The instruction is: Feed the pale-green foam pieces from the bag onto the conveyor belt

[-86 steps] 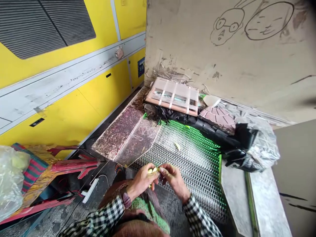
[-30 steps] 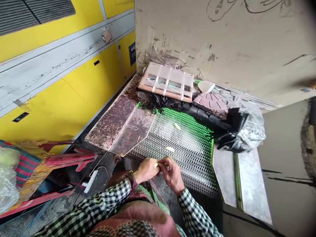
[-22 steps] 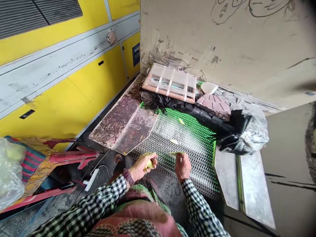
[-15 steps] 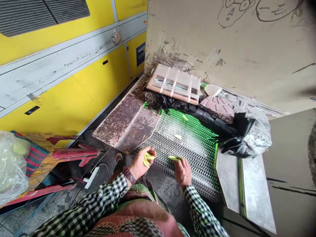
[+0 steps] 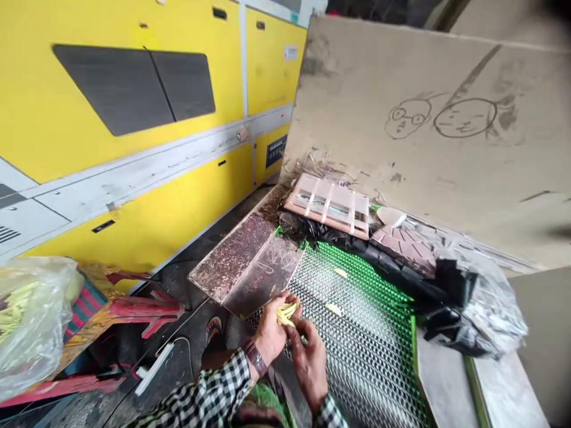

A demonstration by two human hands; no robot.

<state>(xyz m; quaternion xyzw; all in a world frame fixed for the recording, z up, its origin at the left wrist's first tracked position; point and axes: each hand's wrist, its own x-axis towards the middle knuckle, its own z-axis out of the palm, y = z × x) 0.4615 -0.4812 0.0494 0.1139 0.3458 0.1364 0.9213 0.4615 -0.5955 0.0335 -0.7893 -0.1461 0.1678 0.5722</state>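
Head view: the left hand [image 5: 272, 340] is gripping a bunch of thin pale yellow strips [image 5: 285, 314] against its palm, while the right hand [image 5: 310, 365] is hovering just beside the bunch, whether pinching anything being impossible to tell. Two loose yellow strips [image 5: 333, 309] are lying at two o'clock on silver hexagonal wire mesh [image 5: 375, 368]; a clear plastic bag [image 5: 33, 321] is sitting at nine o'clock.

Hexagonal wire mesh [image 5: 372, 362] (green-edged) carries two pale yellow slivers [image 5: 339, 273].
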